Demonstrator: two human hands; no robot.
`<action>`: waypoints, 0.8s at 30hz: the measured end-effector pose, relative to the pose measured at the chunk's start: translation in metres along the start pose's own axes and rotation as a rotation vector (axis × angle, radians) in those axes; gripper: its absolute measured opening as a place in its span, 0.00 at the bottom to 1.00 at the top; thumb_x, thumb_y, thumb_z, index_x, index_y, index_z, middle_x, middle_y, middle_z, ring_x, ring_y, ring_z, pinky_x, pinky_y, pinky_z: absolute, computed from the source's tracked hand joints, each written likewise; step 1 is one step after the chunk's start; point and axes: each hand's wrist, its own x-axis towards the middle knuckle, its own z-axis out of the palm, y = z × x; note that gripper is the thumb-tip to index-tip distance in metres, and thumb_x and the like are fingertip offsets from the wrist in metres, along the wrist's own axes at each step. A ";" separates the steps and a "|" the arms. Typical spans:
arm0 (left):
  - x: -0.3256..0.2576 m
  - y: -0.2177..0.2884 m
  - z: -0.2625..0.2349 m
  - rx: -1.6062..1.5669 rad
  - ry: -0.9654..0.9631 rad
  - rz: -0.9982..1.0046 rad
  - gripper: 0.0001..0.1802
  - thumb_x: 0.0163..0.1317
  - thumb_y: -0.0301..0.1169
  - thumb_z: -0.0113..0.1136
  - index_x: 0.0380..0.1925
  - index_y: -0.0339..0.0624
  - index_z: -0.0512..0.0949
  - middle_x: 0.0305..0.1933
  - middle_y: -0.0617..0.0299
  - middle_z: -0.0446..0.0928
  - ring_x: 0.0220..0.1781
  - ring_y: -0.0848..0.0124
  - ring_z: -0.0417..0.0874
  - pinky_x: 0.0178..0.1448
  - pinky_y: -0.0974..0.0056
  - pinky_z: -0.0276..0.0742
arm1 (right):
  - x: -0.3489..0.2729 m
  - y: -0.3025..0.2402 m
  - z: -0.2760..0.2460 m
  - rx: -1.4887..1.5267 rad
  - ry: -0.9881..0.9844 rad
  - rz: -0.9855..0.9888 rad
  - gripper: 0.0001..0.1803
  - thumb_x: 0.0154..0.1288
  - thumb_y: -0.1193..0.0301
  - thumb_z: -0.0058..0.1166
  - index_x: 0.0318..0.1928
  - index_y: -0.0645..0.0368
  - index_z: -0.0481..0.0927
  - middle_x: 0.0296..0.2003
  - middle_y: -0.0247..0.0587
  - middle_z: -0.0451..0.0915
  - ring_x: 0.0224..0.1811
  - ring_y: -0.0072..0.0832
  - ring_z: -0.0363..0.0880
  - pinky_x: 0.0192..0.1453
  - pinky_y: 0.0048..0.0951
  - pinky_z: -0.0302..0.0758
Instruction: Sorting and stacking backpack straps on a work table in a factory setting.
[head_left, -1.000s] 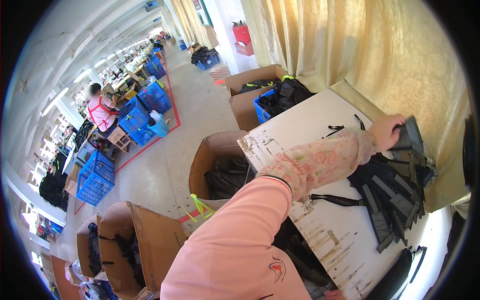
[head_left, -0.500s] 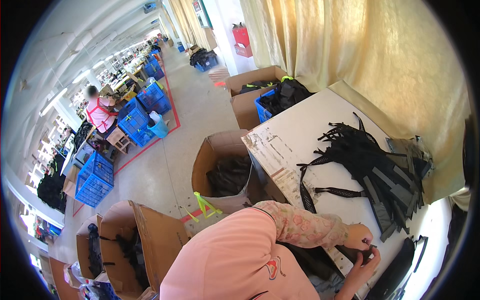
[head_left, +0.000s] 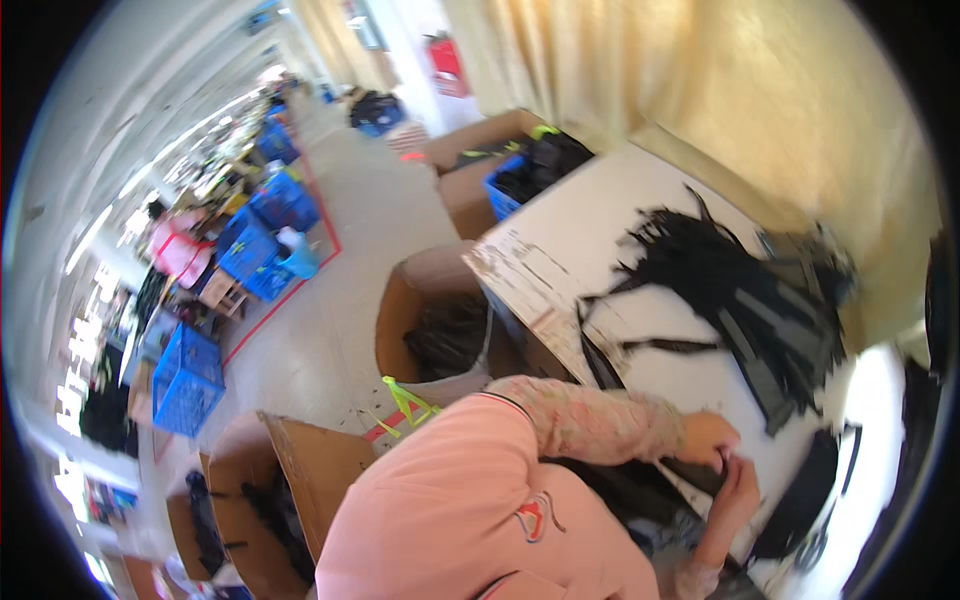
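Note:
My left hand (head_left: 708,438), at the end of a floral sleeve, bends over the near part of the white table with its fingers pinched. Just below it, my right hand (head_left: 738,492) brings its thumb and fingertips up to meet the left ones. Between the hands is a dark fabric piece (head_left: 697,474), its edge pinched at the fingertips; blur and the fingers hide the detail. To the right of my right hand lies a black fabric item (head_left: 800,498) with a strap. Farther up the table spreads a pile of black and grey strapped pieces (head_left: 735,285).
The white table (head_left: 540,275) has a worn left corner. Beside it stand a carton (head_left: 393,330) of dark goods and a blue crate (head_left: 503,205). More cartons (head_left: 310,470) are at lower left. A curtain (head_left: 790,110) hangs behind. A co-worker (head_left: 178,248) sits far left.
The view has shifted and blurred, with most of the scene sliding slightly left and up. My hands remain together at the dark fabric piece, their fingertips slightly changed in position.

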 end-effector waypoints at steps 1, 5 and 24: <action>-0.001 0.002 -0.005 -0.025 0.019 0.052 0.14 0.47 0.38 0.69 0.26 0.42 0.75 0.27 0.52 0.75 0.33 0.53 0.77 0.37 0.55 0.73 | 0.007 0.011 0.005 -0.031 0.069 -0.151 0.04 0.63 0.76 0.52 0.35 0.65 0.78 0.29 0.51 0.76 0.33 0.45 0.75 0.38 0.39 0.71; -0.020 0.032 -0.027 0.095 0.041 0.112 0.11 0.54 0.36 0.65 0.27 0.44 0.75 0.28 0.54 0.73 0.32 0.52 0.76 0.35 0.54 0.72 | 0.024 0.018 0.013 0.414 0.009 0.090 0.10 0.61 0.75 0.52 0.24 0.62 0.69 0.21 0.35 0.66 0.27 0.22 0.63 0.31 0.28 0.63; -0.009 0.041 -0.058 -0.389 -0.047 -0.349 0.08 0.60 0.20 0.55 0.39 0.35 0.79 0.35 0.63 0.76 0.39 0.74 0.76 0.47 0.69 0.71 | -0.004 0.004 0.015 1.554 -0.568 0.373 0.13 0.67 0.68 0.53 0.49 0.62 0.76 0.44 0.32 0.78 0.45 0.21 0.73 0.51 0.24 0.69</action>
